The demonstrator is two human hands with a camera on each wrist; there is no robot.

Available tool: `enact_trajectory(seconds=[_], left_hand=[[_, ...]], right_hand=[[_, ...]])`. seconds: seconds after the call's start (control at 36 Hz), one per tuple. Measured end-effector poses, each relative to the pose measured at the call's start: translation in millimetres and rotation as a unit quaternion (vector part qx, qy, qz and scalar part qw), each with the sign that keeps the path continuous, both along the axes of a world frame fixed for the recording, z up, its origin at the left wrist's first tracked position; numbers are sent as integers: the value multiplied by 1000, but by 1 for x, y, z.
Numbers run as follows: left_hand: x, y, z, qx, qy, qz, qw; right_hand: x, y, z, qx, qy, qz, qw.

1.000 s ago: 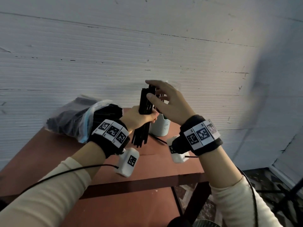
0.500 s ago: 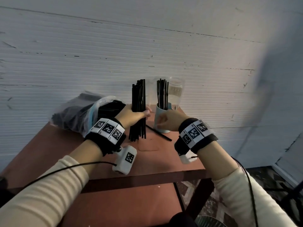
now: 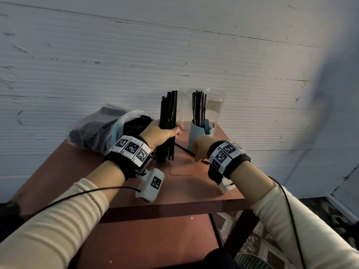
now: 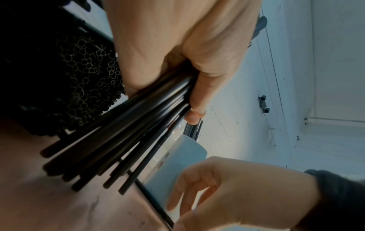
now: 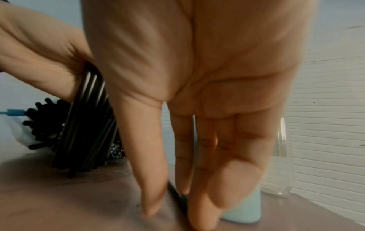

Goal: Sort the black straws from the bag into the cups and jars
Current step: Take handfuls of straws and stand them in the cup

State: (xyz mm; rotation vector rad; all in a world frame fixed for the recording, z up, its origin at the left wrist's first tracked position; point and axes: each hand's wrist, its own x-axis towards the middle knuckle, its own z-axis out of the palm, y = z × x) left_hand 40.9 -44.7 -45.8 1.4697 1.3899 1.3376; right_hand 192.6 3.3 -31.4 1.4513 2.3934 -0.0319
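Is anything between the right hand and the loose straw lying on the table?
Nothing visible: the right hand reaches down with thumb and fingers either side of the single black straw lying on the red-brown table.

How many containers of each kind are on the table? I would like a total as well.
Plastic bag: 1
Blue cup: 1
Clear jars: 2, one partly hidden behind the held straws
Total: 4
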Motion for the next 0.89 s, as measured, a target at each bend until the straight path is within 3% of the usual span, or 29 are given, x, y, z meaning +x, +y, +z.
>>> enact_trajectory(seconds=[0.14, 0.28, 0.44, 0.75, 0.89], left_hand=[[1, -2, 2, 1, 6, -12, 1000], [7, -1, 3, -1, 12, -20, 1000], [16, 0, 3, -13, 25, -21, 999], [24, 2, -1, -50, 47, -15, 998], [22, 3, -1, -25, 65, -7, 998]], right_hand=[[4, -1, -3, 20, 90, -8, 996], [6, 2, 0, 10, -15, -12, 1000], [9, 3, -2, -15, -36, -49, 998], [15, 1, -4, -35, 5, 23, 999], [15, 0, -3, 24, 57, 49, 997]])
